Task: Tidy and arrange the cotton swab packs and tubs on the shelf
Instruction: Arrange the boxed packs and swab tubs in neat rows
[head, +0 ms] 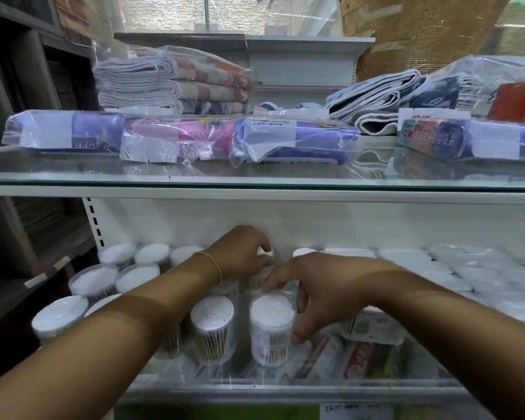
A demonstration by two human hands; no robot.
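Several clear round tubs of cotton swabs stand in rows on the lower glass shelf (285, 386). My right hand (319, 286) grips the front tub (270, 328) round its top, thumb on its right side. Farther back, my left hand (243, 253) curls over another tub (262, 278) in the middle row, mostly hiding it. One more tub (212, 325) stands just left of the front one. Flat white swab packs (431, 268) lie in rows on the right half of the shelf.
Bagged purple and pink cloth packs (176, 137) lie along the upper glass shelf, with folded towels (170, 83) behind. Colourful flat packs (364, 353) lie under the glass at lower right. A dark wooden rack (28, 253) stands to the left.
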